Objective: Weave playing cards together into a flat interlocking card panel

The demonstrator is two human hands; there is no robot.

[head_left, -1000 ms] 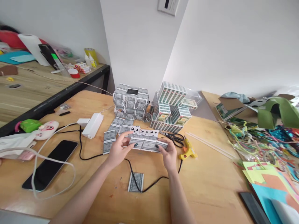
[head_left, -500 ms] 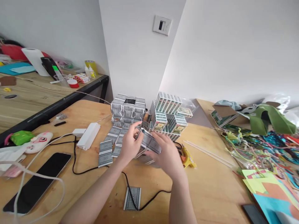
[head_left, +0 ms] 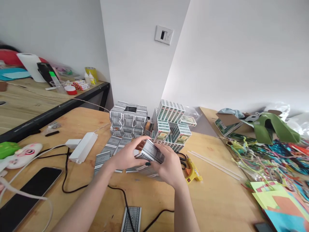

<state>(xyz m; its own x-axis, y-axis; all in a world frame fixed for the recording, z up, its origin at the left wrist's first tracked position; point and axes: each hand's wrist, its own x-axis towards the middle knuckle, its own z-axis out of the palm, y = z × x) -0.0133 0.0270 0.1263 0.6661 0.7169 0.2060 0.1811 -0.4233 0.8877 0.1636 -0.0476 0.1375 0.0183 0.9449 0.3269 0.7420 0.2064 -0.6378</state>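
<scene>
Grey patterned playing cards [head_left: 150, 150], folded, are held between both hands at the middle of the view. My left hand [head_left: 129, 154] grips their left side, thumb below and fingers above. On the right side, my right hand [head_left: 169, 162] has its fingers over the top edge and its thumb in front. Below the hands is a stack of cards [head_left: 151, 171], partly hidden. Behind stands a block structure built of folded cards [head_left: 128, 119], with flat folded cards [head_left: 112, 144] lying in front of it. Boxed card decks [head_left: 171, 111] are piled just behind my right hand.
A yellow glue gun [head_left: 193, 170], black scissors [head_left: 182, 158] and clear sticks [head_left: 214, 164] lie right. Left are a white adapter [head_left: 84, 146] and a phone [head_left: 31, 193]. A black cable [head_left: 123, 190] crosses a card [head_left: 131, 219] in front. Coloured paper [head_left: 280, 199] lies far right.
The view has shifted, so most table items sit lower in it. My left hand has turned around the cards, its thumb now below them, and the held cards are tilted differently.
</scene>
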